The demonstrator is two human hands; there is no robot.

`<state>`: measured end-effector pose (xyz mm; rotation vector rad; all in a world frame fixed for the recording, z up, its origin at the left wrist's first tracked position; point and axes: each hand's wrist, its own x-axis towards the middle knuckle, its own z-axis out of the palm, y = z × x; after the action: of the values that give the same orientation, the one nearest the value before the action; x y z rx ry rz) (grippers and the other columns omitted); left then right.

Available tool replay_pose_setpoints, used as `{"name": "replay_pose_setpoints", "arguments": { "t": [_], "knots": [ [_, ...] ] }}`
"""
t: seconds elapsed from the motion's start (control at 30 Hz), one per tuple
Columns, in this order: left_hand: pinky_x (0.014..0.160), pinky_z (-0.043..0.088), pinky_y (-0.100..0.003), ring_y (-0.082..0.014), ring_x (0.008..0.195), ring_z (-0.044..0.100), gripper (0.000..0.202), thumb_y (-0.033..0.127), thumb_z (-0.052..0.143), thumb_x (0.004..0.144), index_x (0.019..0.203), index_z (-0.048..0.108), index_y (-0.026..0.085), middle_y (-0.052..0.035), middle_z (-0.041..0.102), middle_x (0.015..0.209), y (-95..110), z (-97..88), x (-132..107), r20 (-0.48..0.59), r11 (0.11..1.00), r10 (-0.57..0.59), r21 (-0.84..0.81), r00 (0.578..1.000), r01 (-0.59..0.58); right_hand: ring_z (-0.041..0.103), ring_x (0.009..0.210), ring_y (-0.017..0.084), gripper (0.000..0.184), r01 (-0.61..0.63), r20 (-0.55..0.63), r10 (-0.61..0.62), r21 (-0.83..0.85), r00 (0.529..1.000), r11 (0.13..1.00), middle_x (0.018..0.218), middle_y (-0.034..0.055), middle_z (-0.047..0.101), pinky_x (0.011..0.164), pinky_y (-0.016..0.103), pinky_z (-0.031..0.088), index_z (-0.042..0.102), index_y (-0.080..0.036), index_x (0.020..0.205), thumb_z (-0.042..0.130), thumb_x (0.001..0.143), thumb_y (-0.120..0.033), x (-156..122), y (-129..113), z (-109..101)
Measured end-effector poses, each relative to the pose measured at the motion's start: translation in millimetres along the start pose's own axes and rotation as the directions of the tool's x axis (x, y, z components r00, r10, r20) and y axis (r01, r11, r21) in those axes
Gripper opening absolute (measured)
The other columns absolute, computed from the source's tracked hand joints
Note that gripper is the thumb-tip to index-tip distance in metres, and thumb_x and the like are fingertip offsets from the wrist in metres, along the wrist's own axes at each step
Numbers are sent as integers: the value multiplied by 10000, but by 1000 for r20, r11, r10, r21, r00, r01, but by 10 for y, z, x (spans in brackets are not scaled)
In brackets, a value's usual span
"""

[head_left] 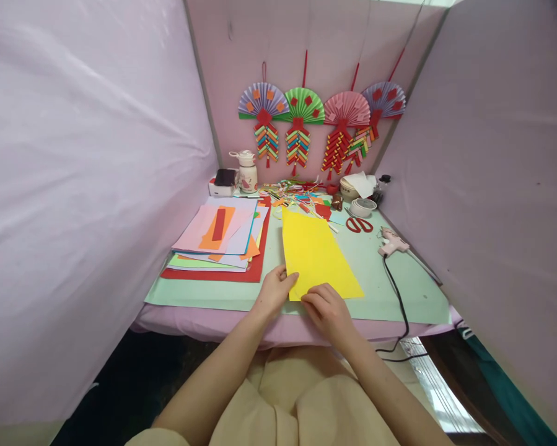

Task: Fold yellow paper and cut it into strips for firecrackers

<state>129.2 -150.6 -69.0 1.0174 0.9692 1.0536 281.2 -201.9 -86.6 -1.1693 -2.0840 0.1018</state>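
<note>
Over a pale-green mat (375, 275), the left hand (273, 291) clasps a yellow paper sheet (318, 251) at left, the right hand (328, 310) pinching its near edge; it looks uncut, while four paper-fan ornaments (305, 105) beyond appear finished.

Up on the wearer's head sat the camera, and it looked forward and down: beige clothing (329, 402) and forearms (217, 371) closest, left hand (274, 289) and right hand (328, 311) just below centre, table (366, 266) spreading beyond, pink back wall (269, 37) farthest!
</note>
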Motion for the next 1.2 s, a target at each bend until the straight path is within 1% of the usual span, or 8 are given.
{"name": "replay_pose_setpoints", "arguments": {
  "t": [0.07,0.17,0.3,0.43,0.57,0.67,0.9,1.2],
  "knots": [
    [738,553,-310,-195,801,688,323,273,650,781,1075,615,145,-85,723,923,35,-15,-121,58,997,-73,10,996,72,529,826,206,163,-32,-1,33,43,999,999,859,71,615,721,349,444,607,-217,866,457,925,-192,-7,-25,3],
    [755,558,-299,-168,775,686,362,188,630,780,1139,595,155,-62,718,886,58,-56,-275,65,988,-148,47,987,145,520,817,204,133,-106,60,100,109,993,988,838,56,588,712,343,438,564,-214,830,470,918,-178,-6,-72,3],
    [739,558,-272,-137,715,668,370,113,584,783,1151,603,149,-31,701,791,56,-82,-360,35,988,-147,62,989,144,513,811,197,126,-173,156,151,139,976,975,837,42,579,705,333,432,545,-215,804,493,902,-155,16,-116,-2],
    [723,541,-235,-112,684,644,407,73,563,769,1167,594,147,0,672,716,35,-80,-375,37,988,-151,42,988,149,511,800,189,139,-177,202,152,112,968,978,838,39,576,699,321,429,540,-210,794,485,895,-133,54,-138,-20],
    [676,517,-200,-108,675,636,439,74,587,733,1163,595,164,6,675,721,12,-97,-395,81,988,-151,20,985,150,509,780,185,151,-170,231,145,95,962,981,820,35,567,691,314,421,523,-209,782,470,891,-119,100,-138,-22],
    [697,516,-207,-113,702,643,419,85,590,730,1141,597,167,-9,690,771,-5,-117,-403,99,987,-157,1,983,158,512,765,177,158,-197,252,166,100,953,975,818,27,560,675,297,416,503,-213,775,454,893,-118,131,-130,-2],
    [799,527,-276,-142,793,655,392,109,631,728,1112,601,181,-28,691,822,-55,-158,-385,93,991,-131,-21,987,133,507,758,183,143,-277,188,253,117,949,954,831,27,540,654,299,408,460,-223,794,411,886,-126,178,-168,97],
    [799,531,-258,-129,772,660,447,57,567,753,1188,561,159,-31,690,829,-50,-214,-384,110,993,-118,-15,987,120,494,757,183,144,-285,130,279,31,952,958,826,29,527,625,288,361,437,-222,798,366,916,-179,236,-217,248]
  ]
}}
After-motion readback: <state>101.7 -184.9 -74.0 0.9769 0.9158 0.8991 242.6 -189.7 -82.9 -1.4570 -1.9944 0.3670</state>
